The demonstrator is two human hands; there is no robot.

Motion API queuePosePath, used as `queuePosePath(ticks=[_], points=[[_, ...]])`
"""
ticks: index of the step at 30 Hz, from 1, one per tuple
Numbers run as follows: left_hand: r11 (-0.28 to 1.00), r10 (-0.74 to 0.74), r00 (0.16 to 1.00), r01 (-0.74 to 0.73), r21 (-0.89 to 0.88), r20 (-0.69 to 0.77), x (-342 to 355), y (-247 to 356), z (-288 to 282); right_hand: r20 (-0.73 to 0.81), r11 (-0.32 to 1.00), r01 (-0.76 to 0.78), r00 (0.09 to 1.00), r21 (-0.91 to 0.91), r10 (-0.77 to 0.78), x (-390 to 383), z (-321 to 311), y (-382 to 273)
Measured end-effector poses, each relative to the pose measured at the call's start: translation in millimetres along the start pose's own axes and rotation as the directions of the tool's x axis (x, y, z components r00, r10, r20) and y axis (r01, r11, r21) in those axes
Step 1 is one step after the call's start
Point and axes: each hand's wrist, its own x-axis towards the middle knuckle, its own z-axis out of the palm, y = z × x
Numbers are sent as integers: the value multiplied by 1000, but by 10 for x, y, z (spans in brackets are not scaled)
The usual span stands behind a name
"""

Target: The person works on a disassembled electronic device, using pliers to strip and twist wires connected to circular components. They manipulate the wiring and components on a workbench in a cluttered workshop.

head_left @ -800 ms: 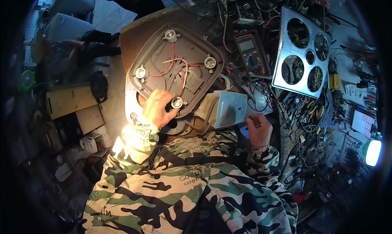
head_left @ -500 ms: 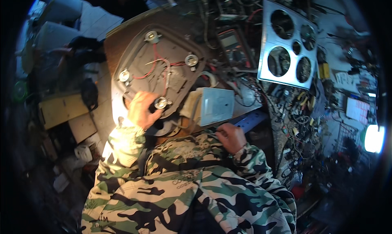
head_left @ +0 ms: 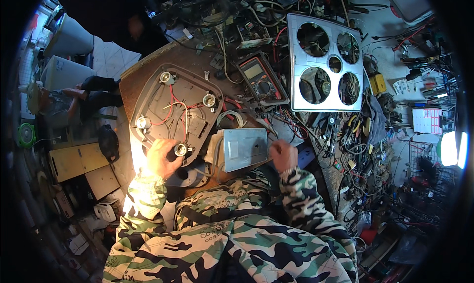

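Head view: from here the housing (head_left: pixel 157 104) lies open on the bench (head_left: pixel 190 56), the left hand (head_left: pixel 161 159) bent around its near socket (head_left: pixel 181 150), grip unclear. The right hand (head_left: pixel 284 155) curls beside the box (head_left: pixel 245 149); I can't tell if it's holding anything. Handling the socket seems the step; moving it calls for sparing the red wires (head_left: pixel 172 93).

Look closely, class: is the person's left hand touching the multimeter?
No: the left hand is at the near corner of the brown housing, while the multimeter lies apart, to the housing's right.
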Motion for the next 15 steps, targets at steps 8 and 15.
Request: queuePosePath(ticks=[8, 15], points=[[1000, -16, 1000, 16, 24, -6, -28, -2, 15, -114, 983, 21, 993, -184, -42, 713, 39, 25], [1000, -15, 999, 16, 10, -29, -35, 61, -5, 83, 975, 40, 996, -217, -23, 1069, 57, 575]])
